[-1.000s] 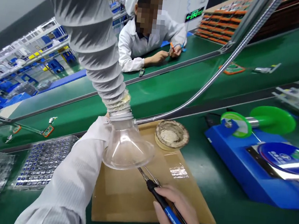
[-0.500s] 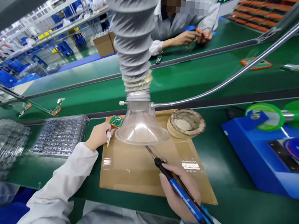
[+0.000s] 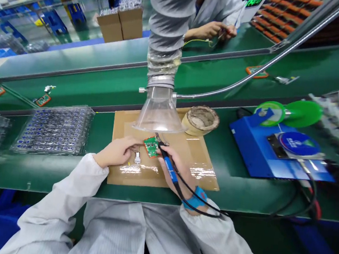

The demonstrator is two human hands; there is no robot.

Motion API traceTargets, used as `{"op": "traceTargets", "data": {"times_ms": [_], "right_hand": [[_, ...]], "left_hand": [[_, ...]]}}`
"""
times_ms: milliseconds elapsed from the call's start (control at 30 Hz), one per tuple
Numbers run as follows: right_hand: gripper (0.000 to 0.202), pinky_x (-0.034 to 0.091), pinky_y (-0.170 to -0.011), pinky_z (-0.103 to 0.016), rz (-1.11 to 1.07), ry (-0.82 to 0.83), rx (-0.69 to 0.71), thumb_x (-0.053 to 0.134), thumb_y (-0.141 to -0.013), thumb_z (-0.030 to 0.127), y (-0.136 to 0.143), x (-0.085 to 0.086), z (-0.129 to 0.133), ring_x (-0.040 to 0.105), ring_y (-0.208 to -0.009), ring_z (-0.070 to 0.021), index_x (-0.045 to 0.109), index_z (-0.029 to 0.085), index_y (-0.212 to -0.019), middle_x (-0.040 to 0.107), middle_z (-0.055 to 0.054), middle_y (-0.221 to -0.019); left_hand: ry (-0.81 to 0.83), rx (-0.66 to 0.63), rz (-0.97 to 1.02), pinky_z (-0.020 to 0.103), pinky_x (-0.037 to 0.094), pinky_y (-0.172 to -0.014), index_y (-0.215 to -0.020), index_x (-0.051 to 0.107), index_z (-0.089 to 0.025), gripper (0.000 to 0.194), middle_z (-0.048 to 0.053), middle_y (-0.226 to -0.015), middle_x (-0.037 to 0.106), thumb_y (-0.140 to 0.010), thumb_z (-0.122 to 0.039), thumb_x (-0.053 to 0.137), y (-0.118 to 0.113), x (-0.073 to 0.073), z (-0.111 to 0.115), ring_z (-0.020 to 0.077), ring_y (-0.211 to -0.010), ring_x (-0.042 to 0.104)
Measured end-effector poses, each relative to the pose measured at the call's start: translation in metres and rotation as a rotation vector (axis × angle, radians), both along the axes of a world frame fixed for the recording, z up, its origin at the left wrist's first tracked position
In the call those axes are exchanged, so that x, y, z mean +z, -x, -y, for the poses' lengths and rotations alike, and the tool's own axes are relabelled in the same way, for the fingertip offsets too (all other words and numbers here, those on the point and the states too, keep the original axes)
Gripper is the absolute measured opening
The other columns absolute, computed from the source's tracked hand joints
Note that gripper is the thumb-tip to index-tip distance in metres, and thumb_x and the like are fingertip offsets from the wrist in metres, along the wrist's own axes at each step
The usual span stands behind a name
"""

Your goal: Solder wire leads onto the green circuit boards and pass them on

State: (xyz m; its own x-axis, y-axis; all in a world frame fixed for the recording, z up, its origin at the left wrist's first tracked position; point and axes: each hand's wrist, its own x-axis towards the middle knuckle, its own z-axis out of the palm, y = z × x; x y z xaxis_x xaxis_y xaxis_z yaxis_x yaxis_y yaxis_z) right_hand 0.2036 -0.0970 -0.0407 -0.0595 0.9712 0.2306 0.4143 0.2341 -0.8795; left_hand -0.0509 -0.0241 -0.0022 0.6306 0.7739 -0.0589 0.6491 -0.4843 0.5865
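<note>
A green circuit board [image 3: 151, 146] with an orange edge is below the clear fume hood [image 3: 158, 115], over the cardboard sheet [image 3: 188, 177]. My left hand [image 3: 117, 150] is closed, with its fingertips at the board's left edge. Thin wires run by these fingers to a white connector [image 3: 137, 159]. In my right hand [image 3: 180, 168] is a blue and black soldering iron [image 3: 169, 167], gripped like a pen. Its tip end points up and left, close to the board's upper right corner. The fingertips of that hand partly cover the board's right side.
A round, stained pot [image 3: 200, 121] stands at the sheet's back right. Further right is a blue machine [image 3: 252, 148] with a green reel [image 3: 302, 112]. Plastic trays of parts [image 3: 55, 129] lie at left. Across the green belt, a co-worker's hands [image 3: 214, 30] work.
My left hand has brought the circuit board right and nearer, out from behind the hood's left side. My right hand has moved the soldering iron up to it. The view has shifted.
</note>
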Motion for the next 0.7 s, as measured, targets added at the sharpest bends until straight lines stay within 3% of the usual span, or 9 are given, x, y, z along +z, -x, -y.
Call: {"op": "traceTargets", "data": {"times_ms": [67,133,233,300,467,600,700], "right_hand": [[0.036,0.061,-0.095,-0.04,0.052,-0.033,0.053,0.056,-0.102,0.04,0.005,-0.002,-0.003,0.074,-0.114,-0.0255,0.06,0.027,-0.135,0.075,-0.008,-0.126],[0.035,0.061,-0.094,-0.041,0.108,-0.072,0.083,0.054,-0.103,0.038,0.009,-0.003,-0.005,0.074,-0.113,-0.0262,0.06,0.026,-0.135,0.075,-0.009,-0.127],[0.034,0.062,-0.091,-0.04,0.166,-0.122,0.102,0.052,-0.103,0.035,0.011,-0.005,-0.003,0.075,-0.11,-0.0262,0.061,0.024,-0.134,0.075,-0.009,-0.126],[0.034,0.062,-0.088,-0.039,0.192,-0.144,0.106,0.052,-0.103,0.035,0.011,-0.005,0.0,0.076,-0.106,-0.0263,0.061,0.024,-0.134,0.076,-0.009,-0.124],[0.031,0.063,-0.082,-0.039,0.146,-0.112,0.064,0.056,-0.101,0.037,0.012,-0.003,0.01,0.077,-0.098,-0.0264,0.062,0.026,-0.13,0.077,-0.009,-0.118],[0.032,0.062,-0.09,-0.038,-0.121,-0.028,-0.023,0.065,-0.097,0.034,0.021,0.003,0.014,0.077,-0.1,-0.0224,0.06,0.028,-0.129,0.078,-0.006,-0.117],[0.036,0.063,-0.086,-0.035,-0.329,0.037,-0.054,0.071,-0.093,0.031,0.031,0.009,0.013,0.076,-0.092,-0.0183,0.061,0.03,-0.126,0.078,-0.003,-0.111]], "left_hand": [[0.124,0.212,0.17,0.033,0.053,-0.091,-0.121,0.063,-0.02,0.041,0.007,-0.111,0.071,-0.082,-0.009,0.051,0.007,-0.001,0.005,0.0196,-0.102,0.069],[0.225,0.412,0.296,0.031,0.055,-0.083,-0.106,0.063,-0.017,0.021,0.005,-0.098,0.07,-0.086,-0.019,0.058,0.008,-0.001,0.013,0.0176,-0.089,0.068],[0.421,0.573,0.438,0.026,0.05,-0.059,-0.102,0.062,-0.017,0.026,0.002,-0.085,0.066,-0.088,-0.038,0.065,0.0,0.002,0.026,0.0109,-0.06,0.059],[0.54,0.593,0.513,0.024,0.045,-0.05,-0.098,0.063,-0.015,0.032,0.0,-0.077,0.065,-0.086,-0.044,0.068,-0.008,0.005,0.033,0.0082,-0.05,0.053],[0.659,0.61,0.613,0.022,0.05,-0.054,-0.085,0.065,-0.014,0.041,0.0,-0.064,0.064,-0.077,-0.051,0.079,-0.025,0.007,0.041,0.0091,-0.051,0.058],[0.716,0.631,0.62,0.021,0.05,-0.053,-0.079,0.065,-0.013,0.045,0.001,-0.063,0.066,-0.071,-0.053,0.084,-0.034,0.009,0.044,0.0088,-0.051,0.059],[0.744,0.594,0.632,0.021,0.05,-0.054,-0.077,0.065,-0.013,0.046,0.002,-0.061,0.065,-0.071,-0.054,0.084,-0.042,0.012,0.046,0.009,-0.051,0.059]]}}
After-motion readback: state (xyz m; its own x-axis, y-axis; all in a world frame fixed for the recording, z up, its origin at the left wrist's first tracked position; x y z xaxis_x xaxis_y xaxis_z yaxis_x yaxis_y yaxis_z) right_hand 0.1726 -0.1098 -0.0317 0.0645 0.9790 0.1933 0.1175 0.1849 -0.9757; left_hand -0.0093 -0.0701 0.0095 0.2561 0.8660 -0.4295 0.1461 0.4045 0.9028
